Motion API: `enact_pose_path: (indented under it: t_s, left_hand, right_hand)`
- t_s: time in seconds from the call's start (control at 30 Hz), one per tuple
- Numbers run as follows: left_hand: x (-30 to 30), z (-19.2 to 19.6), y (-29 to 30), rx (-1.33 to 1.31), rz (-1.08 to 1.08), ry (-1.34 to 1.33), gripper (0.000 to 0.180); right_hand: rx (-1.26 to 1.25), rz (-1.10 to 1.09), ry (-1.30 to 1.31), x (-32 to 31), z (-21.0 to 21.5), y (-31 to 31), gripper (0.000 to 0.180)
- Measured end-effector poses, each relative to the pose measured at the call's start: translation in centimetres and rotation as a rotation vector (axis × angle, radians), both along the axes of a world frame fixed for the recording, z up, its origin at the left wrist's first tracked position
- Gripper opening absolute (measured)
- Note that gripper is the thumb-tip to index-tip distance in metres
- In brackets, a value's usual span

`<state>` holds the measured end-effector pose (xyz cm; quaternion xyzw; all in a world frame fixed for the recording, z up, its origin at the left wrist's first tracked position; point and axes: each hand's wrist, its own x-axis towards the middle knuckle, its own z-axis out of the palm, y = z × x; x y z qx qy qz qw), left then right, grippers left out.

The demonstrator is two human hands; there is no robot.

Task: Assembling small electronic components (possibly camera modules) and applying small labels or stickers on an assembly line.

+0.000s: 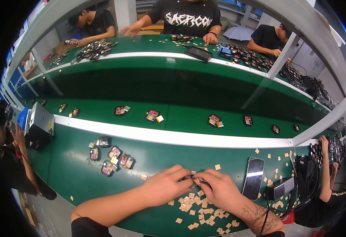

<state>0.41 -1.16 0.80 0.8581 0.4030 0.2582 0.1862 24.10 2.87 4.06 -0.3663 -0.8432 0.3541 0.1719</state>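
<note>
The left hand (165, 183) and right hand (221, 186) are gripping a small gadget (194, 178) directly between them, its long axis being hidden.

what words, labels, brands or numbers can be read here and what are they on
Black T-shirt at top centre: big white lettering, legible, but I don't copy printed words.
Forearm tattoo at lower right: script-like, too unclear to read.
Grey box at left: any markings are too small to read.

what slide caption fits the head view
Left hand and right hand hold a small device near scattered beige squares.
</note>
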Motion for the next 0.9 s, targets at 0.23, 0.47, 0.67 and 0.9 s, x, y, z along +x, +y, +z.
enact_pose_path:
  t_s: [0.23, 0.47, 0.67, 0.9]
  left_hand:
    - [0.2, 0.2, -0.3, -0.027, 0.041, -0.052, 0.029]
    - [0.4, -0.1, -0.3, -0.01, 0.084, -0.084, 0.032]
    - [0.4, -0.4, -0.6, -0.025, 0.052, -0.097, 0.039]
    - [0.6, 0.3, -0.4, 0.006, 0.105, -0.097, 0.038]
  right_hand:
    - [-0.005, -0.063, 0.087, -0.2, -1.5, -0.3, 0.022]
    - [-0.09, -0.127, 0.094, -0.2, -1.7, 0.0, 0.02]
    - [0.002, -0.158, 0.097, -1.1, -1.7, -0.9, 0.012]
    - [-0.011, -0.168, 0.097, -1.3, -1.2, 0.0, 0.015]
